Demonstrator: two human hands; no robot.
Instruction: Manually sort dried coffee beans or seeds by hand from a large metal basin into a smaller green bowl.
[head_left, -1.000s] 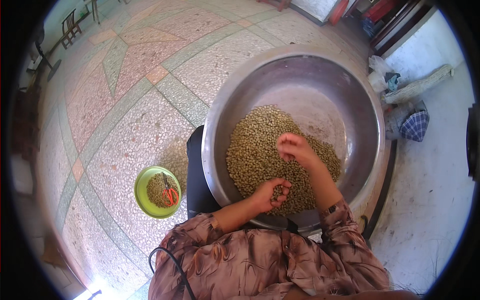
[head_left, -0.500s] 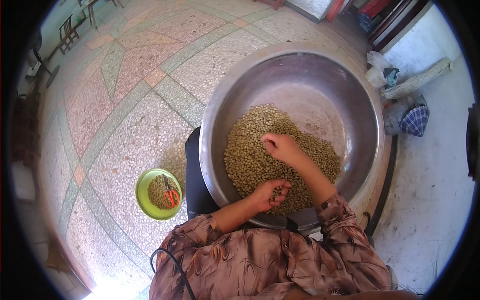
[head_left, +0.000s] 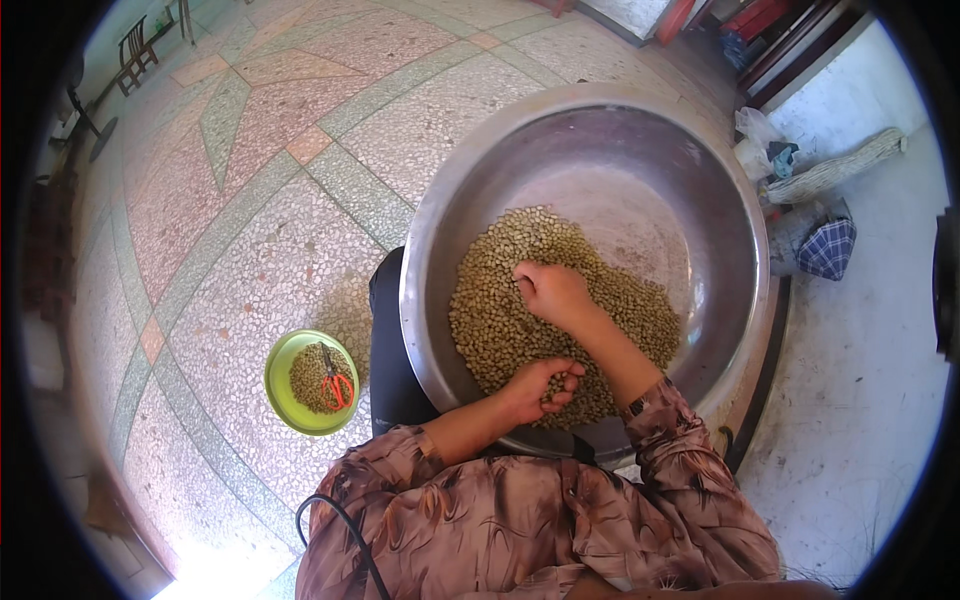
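Note:
A wide metal basin (head_left: pixel 725 235) in front of me holds a heap of small greenish-tan beans (head_left: pixel 535 235), which look like raw coffee beans. Cupped low over the near side of the heap, my left hand (head_left: pixel 540 391) has its fingers curled round some of these beans. My right hand (head_left: pixel 555 293) is over the middle of the heap with thumb and fingers pinched together. Whatever lies between those fingertips is hidden.
On the floor to the left, a green bowl (head_left: pixel 283 400) contains more beans and red-handled snips (head_left: pixel 338 388). Plastic bags (head_left: pixel 755 140), a pale rolled bundle (head_left: pixel 840 168) and a checked cloth (head_left: pixel 828 248) lie by the right wall. A chair (head_left: pixel 135 55) stands far left.
My right hand has shifted slightly left, and its fingers have closed further, turned more downward. The left hand has stayed almost still on the heap. The view has shifted slightly.

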